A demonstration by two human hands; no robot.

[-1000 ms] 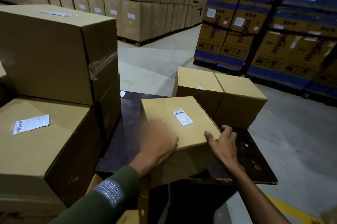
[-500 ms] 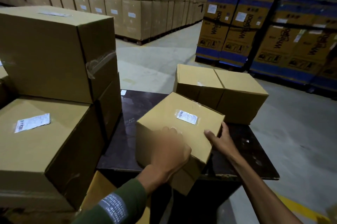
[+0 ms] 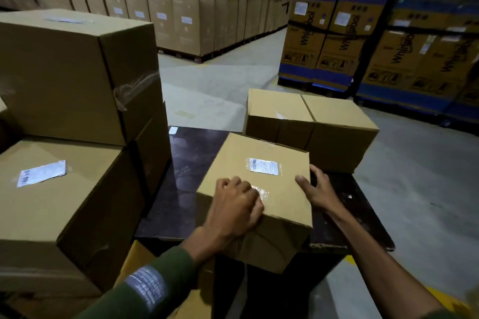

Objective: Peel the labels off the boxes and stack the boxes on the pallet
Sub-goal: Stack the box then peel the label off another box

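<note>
A small cardboard box [image 3: 274, 196] sits skewed at the near edge of the dark pallet board [image 3: 191, 158], its near corner hanging over the edge. A white label [image 3: 263, 167] is stuck on its top. My left hand [image 3: 233, 204] lies over the box's near left edge, fingers curled on the top beside a strip of clear tape [image 3: 260, 193]. My right hand [image 3: 317, 189] grips the right edge, thumb on top and fingers down the side. Two unlabelled boxes [image 3: 311, 121] stand side by side on the pallet's far right.
At the left is a stack of larger boxes: a top one [image 3: 64, 72] and a lower one [image 3: 51, 215] bearing a white label [image 3: 41, 173]. Walls of cartons [image 3: 181, 7] and blue-banded cartons [image 3: 363, 46] line the concrete floor [image 3: 220, 85]. A label is stuck to my green sleeve [image 3: 147, 287].
The small box has been turned on the board and drawn nearer, its corner now over the edge. My right hand has slid from the near right corner to the far right edge.
</note>
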